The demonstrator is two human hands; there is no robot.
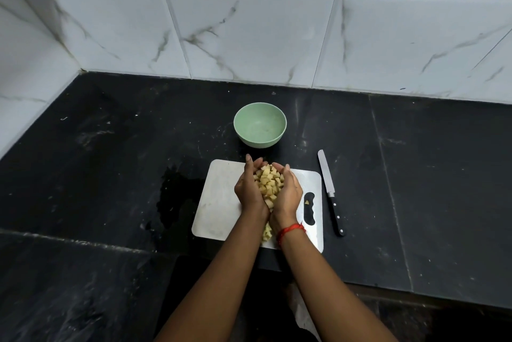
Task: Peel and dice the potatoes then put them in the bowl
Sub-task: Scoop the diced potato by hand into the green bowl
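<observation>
My left hand (247, 189) and my right hand (289, 192) are cupped side by side above the steel cutting board (219, 203). Between them they hold a heap of diced potato (268, 183). A few more potato cubes (266, 232) show below my wrists on the board, and one small piece (307, 202) lies in the board's handle slot. The green bowl (260, 124) stands empty on the counter just beyond the board. The knife (329, 192) lies on the counter to the right of the board, blade pointing away from me.
The black stone counter (110, 161) has a wet patch (177, 197) left of the board. White marble tiles line the wall behind and to the left. The counter's front edge runs below the board at the right.
</observation>
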